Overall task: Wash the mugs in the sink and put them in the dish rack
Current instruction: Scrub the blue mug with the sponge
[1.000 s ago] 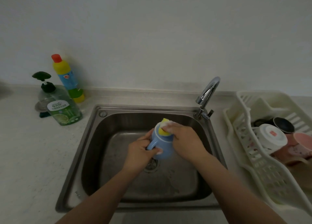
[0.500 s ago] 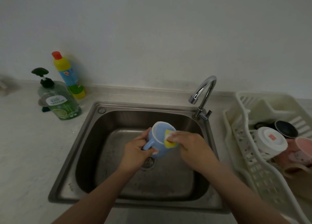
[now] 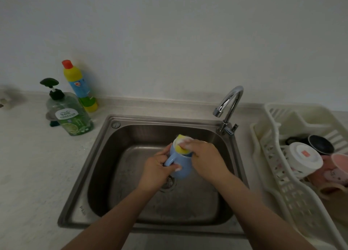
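Note:
Over the steel sink (image 3: pixel 105 161) I hold a light blue mug (image 3: pixel 181 165), its mouth tilted away from me. My left hand (image 3: pixel 157 169) grips it by the handle and lower side. My right hand (image 3: pixel 204 158) pinches a soapy yellow sponge (image 3: pixel 181 148) pushed into the mug's mouth. In the white dish rack (image 3: pixel 293 199) on the right lie a white mug (image 3: pixel 303 158), a dark mug (image 3: pixel 320 144) and a pink mug (image 3: pixel 337 169).
A chrome faucet (image 3: pixel 228 106) rises at the sink's back right corner, with no water seen running. A green pump soap bottle (image 3: pixel 70 114) and a yellow-blue cleaner bottle (image 3: pixel 79 85) stand on the counter at the back left. The drain (image 3: pixel 167 183) lies below the mug.
The mug's mouth, turned toward me half a second ago, now tips away again. The sponge has gone from the rim's side into the mouth. The view shifted slightly.

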Tool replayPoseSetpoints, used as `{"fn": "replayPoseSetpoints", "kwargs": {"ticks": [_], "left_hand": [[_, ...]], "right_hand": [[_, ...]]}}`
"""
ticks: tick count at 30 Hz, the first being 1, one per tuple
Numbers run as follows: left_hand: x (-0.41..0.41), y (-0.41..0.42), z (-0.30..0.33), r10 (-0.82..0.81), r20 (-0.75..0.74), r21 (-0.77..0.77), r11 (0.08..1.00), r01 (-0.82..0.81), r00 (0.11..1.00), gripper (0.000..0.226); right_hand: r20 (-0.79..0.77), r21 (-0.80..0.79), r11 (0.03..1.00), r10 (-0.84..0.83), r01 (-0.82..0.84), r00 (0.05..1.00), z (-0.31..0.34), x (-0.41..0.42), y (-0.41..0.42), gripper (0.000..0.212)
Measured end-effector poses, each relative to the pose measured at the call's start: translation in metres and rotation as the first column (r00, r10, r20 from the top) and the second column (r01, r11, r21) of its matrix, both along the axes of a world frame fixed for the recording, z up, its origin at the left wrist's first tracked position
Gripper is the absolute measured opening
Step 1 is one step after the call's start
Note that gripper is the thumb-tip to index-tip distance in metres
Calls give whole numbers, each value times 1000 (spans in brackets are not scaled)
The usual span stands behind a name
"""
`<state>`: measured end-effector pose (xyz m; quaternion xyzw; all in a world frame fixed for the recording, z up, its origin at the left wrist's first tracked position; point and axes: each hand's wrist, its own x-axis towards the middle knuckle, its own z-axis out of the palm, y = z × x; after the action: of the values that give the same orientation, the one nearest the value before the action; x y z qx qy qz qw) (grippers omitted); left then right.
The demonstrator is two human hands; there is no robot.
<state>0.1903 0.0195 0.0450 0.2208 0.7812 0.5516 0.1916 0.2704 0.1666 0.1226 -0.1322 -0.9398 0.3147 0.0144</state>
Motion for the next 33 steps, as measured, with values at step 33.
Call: {"fn": "replayPoseSetpoints", "kwargs": {"ticks": [33], "left_hand": [[-17,-8,-2,31,25,41,999,-32,999,34]], "right_hand": [[-25,58,996,72,-70,997,9,9,-9,39]]}}
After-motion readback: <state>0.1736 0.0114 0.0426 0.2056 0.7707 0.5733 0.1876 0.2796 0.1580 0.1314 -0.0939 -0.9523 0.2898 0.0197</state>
